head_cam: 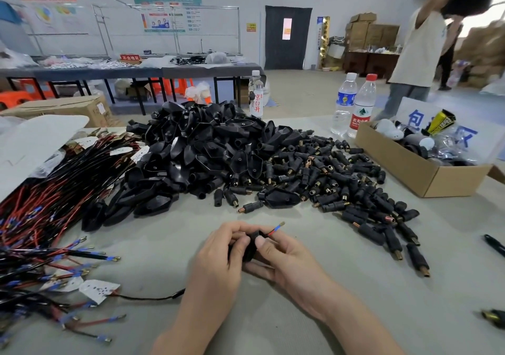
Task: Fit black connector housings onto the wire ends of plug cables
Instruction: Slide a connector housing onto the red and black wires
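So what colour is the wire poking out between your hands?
The wire is red, with a blue sleeve near its tip; head view.

A: Body only, quick; what shows?
B: Two hands and two forearms; left hand (221,248) bare; right hand (281,256) bare.
A: Sleeves?
B: Left forearm (199,313) bare down to the bottom edge of the view; right forearm (349,316) the same.
A: Nails?
B: Short, trimmed, plain; right thumbnail (259,241) shows clearest; a left fingernail (241,241) just beside it.
A: Else?
B: Knuckle creases; slim wrists; forearms widened by the lens.
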